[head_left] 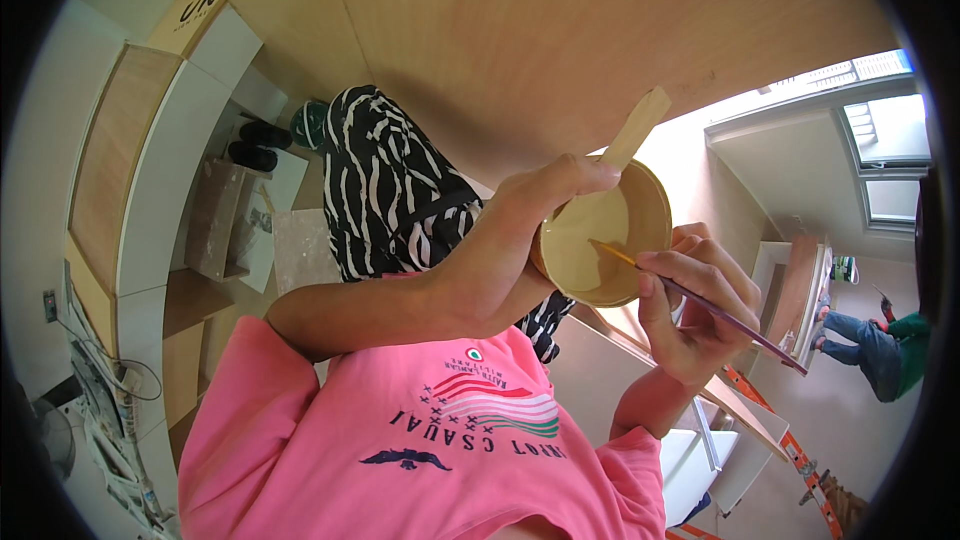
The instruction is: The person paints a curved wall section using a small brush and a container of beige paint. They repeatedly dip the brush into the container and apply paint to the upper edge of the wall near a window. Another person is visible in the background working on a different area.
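My left hand (545, 195) is closed around a round tan tub (652, 210), which is tilted so that its inside shows. A pale, creamy substance lies in it. Under the left thumb, a flat wooden stick (640, 128) is pressed against the tub's rim, its end sticking out beyond. My right hand (700, 305) pinches a thin paintbrush (735, 325) with a dark handle. The brush's yellowish front end reaches into the tub. The left fingers under the tub are mostly hidden.
A large wooden panel (600, 30) spans the top of the view. Cabinets (145, 180) and an open wooden box (225, 220) stand at left. At right are an orange ladder (795, 450), a window (890, 140) and another person (870, 350) in green and jeans.
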The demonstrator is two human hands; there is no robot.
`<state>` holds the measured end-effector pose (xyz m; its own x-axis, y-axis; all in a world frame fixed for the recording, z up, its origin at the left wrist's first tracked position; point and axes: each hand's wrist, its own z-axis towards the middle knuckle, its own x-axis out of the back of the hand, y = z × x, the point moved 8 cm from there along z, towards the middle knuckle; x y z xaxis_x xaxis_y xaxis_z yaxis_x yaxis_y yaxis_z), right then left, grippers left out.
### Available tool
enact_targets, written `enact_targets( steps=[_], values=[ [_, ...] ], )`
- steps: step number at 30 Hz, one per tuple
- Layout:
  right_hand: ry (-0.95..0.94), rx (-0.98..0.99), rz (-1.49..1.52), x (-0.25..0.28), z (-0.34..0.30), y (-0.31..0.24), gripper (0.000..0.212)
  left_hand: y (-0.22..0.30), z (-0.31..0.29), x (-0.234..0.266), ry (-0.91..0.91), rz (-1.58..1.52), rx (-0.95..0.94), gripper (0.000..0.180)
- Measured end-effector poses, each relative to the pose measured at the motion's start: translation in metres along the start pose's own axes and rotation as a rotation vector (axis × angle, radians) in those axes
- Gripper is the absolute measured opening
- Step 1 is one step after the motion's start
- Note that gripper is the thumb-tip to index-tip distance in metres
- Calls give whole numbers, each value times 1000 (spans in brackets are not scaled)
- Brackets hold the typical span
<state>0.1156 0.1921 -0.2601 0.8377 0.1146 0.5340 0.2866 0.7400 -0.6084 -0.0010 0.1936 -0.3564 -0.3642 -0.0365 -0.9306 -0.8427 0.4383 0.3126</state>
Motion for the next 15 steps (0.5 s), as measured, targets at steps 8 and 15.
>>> enact_targets(
  steps=[8, 15],
  values=[
    [284, -86, 620, 32, -8, 38, 12, -4, 14, 9, 94, 21, 12, 46],
    [362, 190, 1070, 93, 59, 26, 14, 6, 30, -16, 21, 67, 60, 50]
  ],
)
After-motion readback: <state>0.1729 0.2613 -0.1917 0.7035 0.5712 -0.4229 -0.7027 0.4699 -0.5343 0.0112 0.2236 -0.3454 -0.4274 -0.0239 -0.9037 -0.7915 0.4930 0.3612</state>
